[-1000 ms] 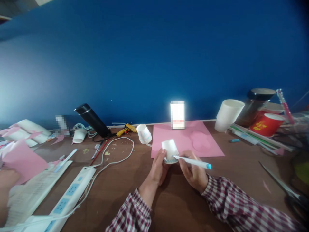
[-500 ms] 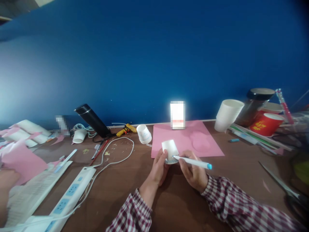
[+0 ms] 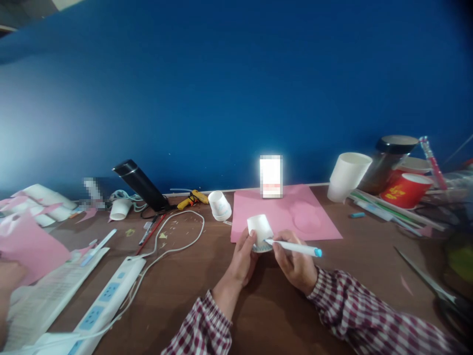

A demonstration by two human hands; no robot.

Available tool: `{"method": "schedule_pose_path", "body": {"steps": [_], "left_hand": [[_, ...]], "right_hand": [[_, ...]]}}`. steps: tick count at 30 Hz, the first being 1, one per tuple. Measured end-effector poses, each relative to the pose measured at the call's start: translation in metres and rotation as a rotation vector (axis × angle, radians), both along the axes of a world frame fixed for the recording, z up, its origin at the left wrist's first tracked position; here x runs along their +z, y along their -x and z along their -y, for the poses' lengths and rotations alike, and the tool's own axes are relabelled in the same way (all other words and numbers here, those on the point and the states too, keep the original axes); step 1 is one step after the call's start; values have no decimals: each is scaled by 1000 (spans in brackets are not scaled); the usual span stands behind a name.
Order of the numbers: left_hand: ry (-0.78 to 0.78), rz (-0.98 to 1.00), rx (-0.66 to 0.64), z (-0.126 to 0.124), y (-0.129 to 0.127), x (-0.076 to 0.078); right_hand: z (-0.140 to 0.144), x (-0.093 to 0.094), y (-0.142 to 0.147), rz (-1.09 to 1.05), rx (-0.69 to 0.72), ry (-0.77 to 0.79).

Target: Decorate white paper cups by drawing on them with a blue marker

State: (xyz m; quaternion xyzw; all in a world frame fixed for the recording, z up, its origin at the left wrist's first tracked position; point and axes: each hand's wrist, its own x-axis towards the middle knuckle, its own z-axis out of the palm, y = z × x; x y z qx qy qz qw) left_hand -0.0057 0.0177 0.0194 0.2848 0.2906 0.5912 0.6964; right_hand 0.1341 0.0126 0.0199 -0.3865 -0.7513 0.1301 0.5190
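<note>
A small white paper cup (image 3: pixel 259 228) is held tilted in my left hand (image 3: pixel 242 256), thumb on its side and the other fingers mostly hidden behind it. Blue marks run along the cup's lower edge. My right hand (image 3: pixel 295 261) grips a white marker (image 3: pixel 297 247) with a light blue end, its tip at the cup's lower edge. Behind the cup lies a sheet of pink paper (image 3: pixel 321 224) with a round shape on it. A glowing, blurred-out upright object (image 3: pixel 271 175) stands at the sheet's far edge.
Left are stacked paper cups (image 3: pixel 219 206), a yellow glue gun (image 3: pixel 192 199), a black flask (image 3: pixel 140 185) and a power strip (image 3: pixel 107 293) with a looping cable. Another person's hand (image 3: pixel 11 278) holds pink paper. Right are white cups (image 3: pixel 347 175), red cups (image 3: pixel 406 191), a blue cap (image 3: pixel 357 215) and scissors (image 3: pixel 439 291).
Both hands keep nearly the same pose, the marker tip still at the cup's edge. The whole view has shifted very slightly. The other person's pink paper has moved a little.
</note>
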Motion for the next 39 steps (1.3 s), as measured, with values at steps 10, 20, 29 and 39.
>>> {"method": "schedule_pose_path", "body": {"steps": [10, 20, 29, 39], "left_hand": [[-29, -46, -29, 2, 0, -1], [-34, -61, -41, 3, -1, 1], [-36, -113, -44, 3, 0, -2], [-24, -91, -40, 4, -1, -1]], "right_hand": [[-3, -3, -2, -37, -36, 2], [-5, 0, -3, -67, -60, 7], [-8, -1, -6, -109, -55, 22], [-9, 3, -7, -108, -102, 61]]}}
